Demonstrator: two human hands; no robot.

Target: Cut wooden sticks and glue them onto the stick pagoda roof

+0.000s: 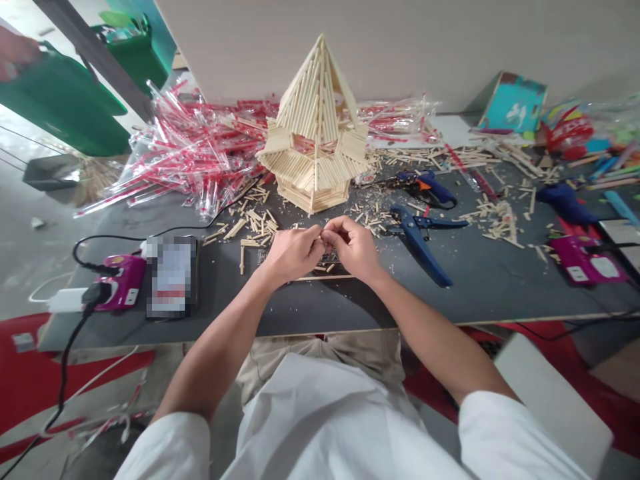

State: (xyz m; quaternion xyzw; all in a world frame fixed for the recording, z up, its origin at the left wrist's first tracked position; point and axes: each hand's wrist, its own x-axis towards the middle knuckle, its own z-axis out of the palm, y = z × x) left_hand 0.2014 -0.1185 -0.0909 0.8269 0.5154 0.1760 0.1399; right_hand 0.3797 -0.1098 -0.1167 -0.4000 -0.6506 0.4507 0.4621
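My left hand [295, 253] and my right hand [354, 248] meet fingertip to fingertip over the dark table, both closed in a pinch. Something tiny and pale seems to sit between the fingers, too small to name. Just behind them stands a pagoda-like model [316, 163] built of thin wooden sticks, with a pointed roof. Short cut stick pieces [253, 227] lie to the left of my hands. A long thin stick [325, 277] lies below them, near the table's front edge. To the right rests a blue-handled cutter [420, 243], with a blue glue gun [427, 187] behind it.
Red-and-clear plastic wrappers [195, 147] are heaped at the back left. A phone [171, 277] lies beside a purple power strip [120, 283] with cables. Farther right are another purple power strip [587, 259] and a second blue glue gun [565, 203]. Stick scraps [500, 223] litter the table.
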